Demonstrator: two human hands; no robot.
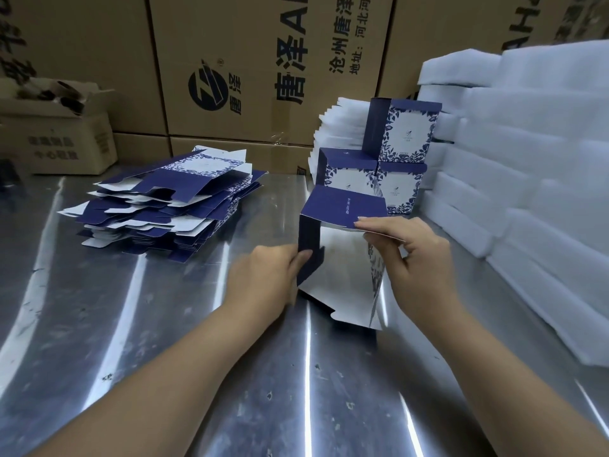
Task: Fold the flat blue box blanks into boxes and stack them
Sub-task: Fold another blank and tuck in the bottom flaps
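The half-folded box blank [346, 206] stands upright on the metal table [197, 374] at the centre of the view, between the two hands. Its white inner face is turned toward the camera. The blue top panel tilts back toward the finished boxes, and the lower flap touches the table surface.

The left hand [263, 278] grips the blue left side wall of the blank, with the fingers curled round its near edge. The right hand [418, 258] pinches the near edge of the top panel, with the fingertips lying on top and the thumb below, near the patterned right wall.

The folded boxes [408, 136] stand just behind the blank. Two sit side by side on the table and one is stacked on the right-hand box. A tall dark-blue panel rises beside the upper box; whether it belongs to a further box cannot be determined.

The pile of flat blanks [158, 209] lies loosely stacked on the table to the left, well apart from both hands.

White foam sheets [527, 166] are stacked along the right side of the table. Brown cartons [250, 61] with printed characters form the back wall, and a small open carton [56, 133] sits at the far left
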